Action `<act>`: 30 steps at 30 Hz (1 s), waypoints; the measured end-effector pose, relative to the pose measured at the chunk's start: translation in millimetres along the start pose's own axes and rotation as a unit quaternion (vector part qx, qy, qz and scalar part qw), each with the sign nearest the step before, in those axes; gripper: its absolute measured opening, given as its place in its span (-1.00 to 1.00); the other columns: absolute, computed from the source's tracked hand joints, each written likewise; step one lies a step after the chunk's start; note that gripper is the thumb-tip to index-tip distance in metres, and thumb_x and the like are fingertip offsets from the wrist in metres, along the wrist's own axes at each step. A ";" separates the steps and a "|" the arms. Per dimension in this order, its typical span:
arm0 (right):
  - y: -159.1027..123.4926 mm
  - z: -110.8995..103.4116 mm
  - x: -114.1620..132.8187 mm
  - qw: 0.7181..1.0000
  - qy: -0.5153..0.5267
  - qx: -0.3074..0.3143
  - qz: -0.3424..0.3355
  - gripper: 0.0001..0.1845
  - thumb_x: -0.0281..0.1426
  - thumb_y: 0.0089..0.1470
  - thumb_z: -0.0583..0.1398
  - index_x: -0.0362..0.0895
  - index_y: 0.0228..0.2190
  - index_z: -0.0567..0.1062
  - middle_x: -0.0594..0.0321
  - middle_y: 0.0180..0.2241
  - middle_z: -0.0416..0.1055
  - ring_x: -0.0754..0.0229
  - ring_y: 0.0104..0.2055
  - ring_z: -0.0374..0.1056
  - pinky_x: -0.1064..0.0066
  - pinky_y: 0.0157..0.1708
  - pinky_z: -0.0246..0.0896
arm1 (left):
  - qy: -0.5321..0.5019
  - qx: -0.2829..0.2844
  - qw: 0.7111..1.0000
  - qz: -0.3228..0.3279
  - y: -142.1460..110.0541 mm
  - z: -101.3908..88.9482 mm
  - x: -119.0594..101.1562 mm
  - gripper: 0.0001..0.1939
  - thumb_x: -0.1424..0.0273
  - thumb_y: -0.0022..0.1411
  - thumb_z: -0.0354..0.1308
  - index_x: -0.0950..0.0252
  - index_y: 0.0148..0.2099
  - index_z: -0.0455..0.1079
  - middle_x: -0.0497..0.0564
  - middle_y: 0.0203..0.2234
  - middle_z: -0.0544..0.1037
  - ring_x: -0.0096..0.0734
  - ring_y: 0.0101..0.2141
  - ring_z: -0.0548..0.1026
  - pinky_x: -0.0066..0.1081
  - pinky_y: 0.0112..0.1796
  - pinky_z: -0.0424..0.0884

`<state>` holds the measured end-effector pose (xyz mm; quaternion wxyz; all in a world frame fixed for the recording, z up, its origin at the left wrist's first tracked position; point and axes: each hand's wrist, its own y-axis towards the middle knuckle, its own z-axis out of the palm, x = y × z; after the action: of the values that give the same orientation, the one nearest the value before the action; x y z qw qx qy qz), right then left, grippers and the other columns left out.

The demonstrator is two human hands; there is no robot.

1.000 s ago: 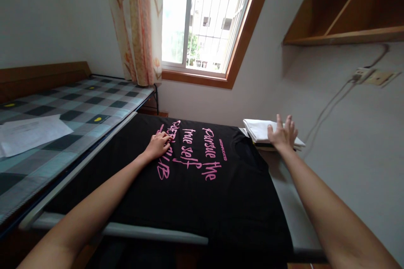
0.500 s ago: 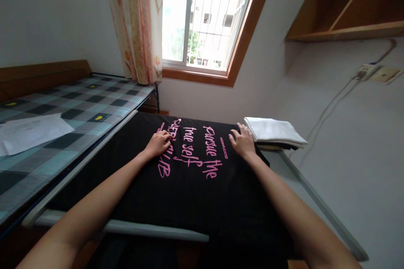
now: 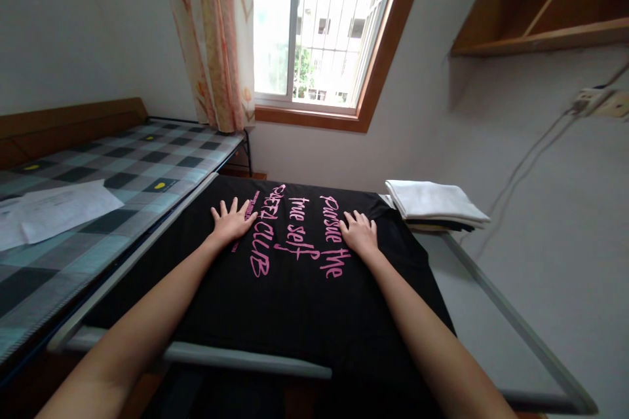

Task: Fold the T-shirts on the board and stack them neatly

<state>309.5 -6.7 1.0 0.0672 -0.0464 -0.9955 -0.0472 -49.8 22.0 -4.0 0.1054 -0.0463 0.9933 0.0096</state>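
A black T-shirt [image 3: 295, 308] with pink lettering lies spread over a light grey table [image 3: 484, 314], its neckline toward the right. My left hand [image 3: 232, 219] rests on the shirt with fingers spread, just left of the lowest line of print. Over the upper lines of print, my right hand [image 3: 360, 234] also lies on the cloth, fingers extended. Neither hand grasps anything. Beyond the collar, at the table's far right, sits a folded stack with a white cloth [image 3: 435, 201] on top and darker layers beneath.
A bed with a checkered mattress [image 3: 181, 144] runs along the left, with paper sheets [image 3: 63, 209] on it. Behind are a flowered curtain [image 3: 221, 46] and a barred window [image 3: 324, 39]. On the right wall are a wooden shelf [image 3: 545, 39] and a socket with cables [image 3: 587, 101].
My right hand has come from the white folded cloth leftward onto the shirt's print. My left hand has shifted slightly left and its fingers have spread.
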 end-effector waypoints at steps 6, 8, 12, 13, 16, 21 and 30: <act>-5.5 -0.4 1.7 0.998 -0.002 0.059 0.001 -0.19 0.06 0.24 -0.19 -0.16 0.34 0.03 -0.01 0.38 -0.15 -0.15 0.39 -0.25 -0.02 0.29 -0.35 | 0.011 -0.010 1.000 0.006 -2.9 2.7 -2.4 -0.22 -0.14 0.27 -0.23 0.12 0.40 0.02 0.20 0.37 -0.02 0.41 0.31 -0.15 0.37 0.14 -0.18; -6.3 -0.2 2.0 0.998 -0.006 0.062 0.004 -0.19 0.06 0.24 -0.20 -0.15 0.34 0.01 0.02 0.38 -0.17 -0.12 0.40 -0.27 0.00 0.30 -0.38 | 0.015 -0.013 1.000 0.006 -2.7 2.7 -2.6 -0.23 -0.14 0.27 -0.23 0.11 0.40 0.01 0.18 0.37 -0.02 0.40 0.31 -0.15 0.36 0.14 -0.17; -17.2 -1.9 -0.4 0.998 -0.024 0.060 -0.001 -0.18 0.08 0.24 -0.21 -0.13 0.35 0.00 0.04 0.39 -0.18 -0.09 0.40 -0.29 0.00 0.31 -0.38 | 0.029 0.005 1.000 0.005 -1.6 0.3 -0.2 -0.20 -0.17 0.26 -0.27 0.09 0.41 -0.05 0.15 0.38 -0.07 0.33 0.32 -0.17 0.31 0.18 -0.19; -22.6 -2.9 -2.7 0.998 -0.029 0.057 -0.005 -0.17 0.09 0.23 -0.20 -0.12 0.35 -0.01 0.04 0.39 -0.18 -0.08 0.40 -0.29 0.00 0.31 -0.37 | 0.033 0.013 0.999 0.010 -2.2 -0.8 1.8 -0.20 -0.17 0.26 -0.28 0.08 0.42 -0.07 0.14 0.39 -0.09 0.32 0.32 -0.18 0.29 0.18 -0.20; -42.5 -6.0 -14.6 0.998 -0.044 0.045 -0.009 -0.18 0.12 0.21 -0.17 -0.05 0.34 0.01 0.07 0.38 -0.14 -0.08 0.40 -0.27 -0.01 0.30 -0.33 | 0.045 0.034 0.998 0.031 -10.3 -4.6 12.5 -0.20 -0.18 0.26 -0.32 0.06 0.42 -0.11 0.13 0.39 -0.12 0.26 0.33 -0.18 0.21 0.21 -0.19; -66.7 -7.9 -35.3 0.996 -0.055 0.060 0.025 -0.18 0.16 0.19 -0.18 0.03 0.34 0.00 0.12 0.39 -0.20 -0.08 0.40 -0.27 0.00 0.31 -0.32 | 0.083 0.045 0.995 -0.018 -45.5 -13.6 35.7 -0.09 -0.31 0.14 -0.29 0.00 0.42 -0.12 0.12 0.39 -0.13 0.42 0.30 -0.17 0.33 0.16 -0.19; -65.4 -7.6 -33.0 0.995 -0.064 0.063 0.036 -0.24 0.10 0.23 -0.16 0.07 0.34 -0.02 0.15 0.39 -0.19 -0.04 0.41 -0.27 0.01 0.30 -0.31 | 0.078 0.041 0.995 -0.036 -63.8 -16.7 46.6 -0.05 -0.35 0.09 -0.30 -0.03 0.42 -0.16 0.05 0.40 -0.19 0.43 0.31 -0.21 0.37 0.14 -0.21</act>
<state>336.6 -75.2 -1.8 0.0080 -0.0807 -0.9965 0.0209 -92.6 -46.2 1.9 0.0297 -0.0785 0.9957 -0.0386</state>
